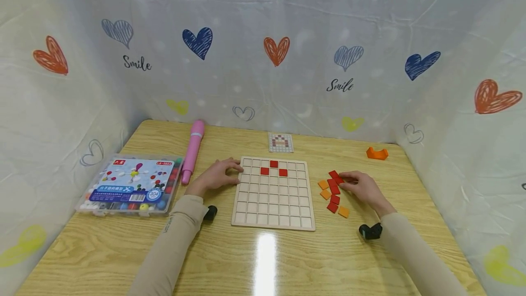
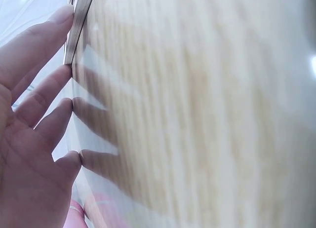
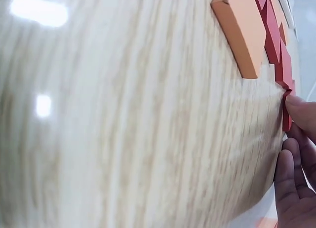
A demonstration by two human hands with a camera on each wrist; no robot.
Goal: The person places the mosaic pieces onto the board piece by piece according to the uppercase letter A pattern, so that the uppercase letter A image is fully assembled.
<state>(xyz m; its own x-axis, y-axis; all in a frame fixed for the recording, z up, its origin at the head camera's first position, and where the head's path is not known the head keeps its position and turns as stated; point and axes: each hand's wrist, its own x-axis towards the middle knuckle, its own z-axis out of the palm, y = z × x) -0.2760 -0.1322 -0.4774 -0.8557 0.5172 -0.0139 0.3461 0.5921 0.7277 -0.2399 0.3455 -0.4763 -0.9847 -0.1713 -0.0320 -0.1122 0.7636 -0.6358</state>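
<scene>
My left hand [image 1: 218,175] rests at the upper left edge of a wooden grid board [image 1: 273,227], fingers spread; in the left wrist view the hand [image 2: 37,124] touches the board's side [image 2: 79,28] and the table. Three red tiles lie in the board's top rows, one in the first [image 1: 273,164] and two in the second [image 1: 283,172]. To the board's right, my right hand [image 1: 363,189] pinches a red tile [image 1: 339,180] at the top of a loose group of red and orange tiles [image 1: 343,212]. The right wrist view shows thumb and finger on that tile [image 3: 287,114].
A small pattern card [image 1: 281,142] lies behind the board. At the left are a pink stick-like object [image 1: 193,150] and a clear case of coloured balls [image 1: 129,184]. An orange curved piece [image 1: 377,153] sits at the back right. Printed cloth hangs around the table [image 1: 263,255].
</scene>
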